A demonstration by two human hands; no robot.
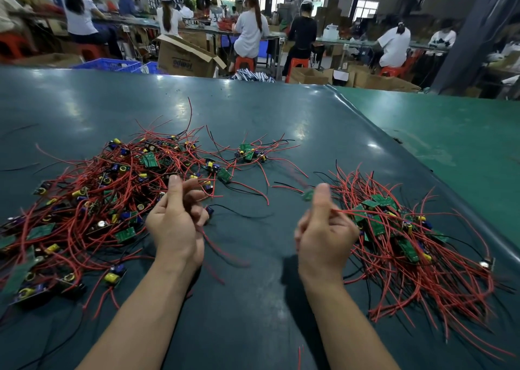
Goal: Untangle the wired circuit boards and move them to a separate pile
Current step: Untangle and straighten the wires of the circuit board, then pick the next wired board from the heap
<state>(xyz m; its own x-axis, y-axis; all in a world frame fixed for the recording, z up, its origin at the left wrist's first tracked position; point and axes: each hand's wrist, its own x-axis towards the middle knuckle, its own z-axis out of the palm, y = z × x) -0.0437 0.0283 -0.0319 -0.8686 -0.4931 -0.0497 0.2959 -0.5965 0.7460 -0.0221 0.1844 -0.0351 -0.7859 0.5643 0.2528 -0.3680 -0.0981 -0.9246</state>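
A board [308, 194] is pinched by its red wires in the right hand [326, 229], beside the sorted pile [408, 237] near the table's [281, 122] right edge. Wires are gripped in the left hand [176, 220] at the tangle [92, 201]; neighbours could be dragged along by snagged leads.

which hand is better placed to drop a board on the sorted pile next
Right. The right hand pinches a wired board beside the sorted pile; the left hand is over by the tangled pile.
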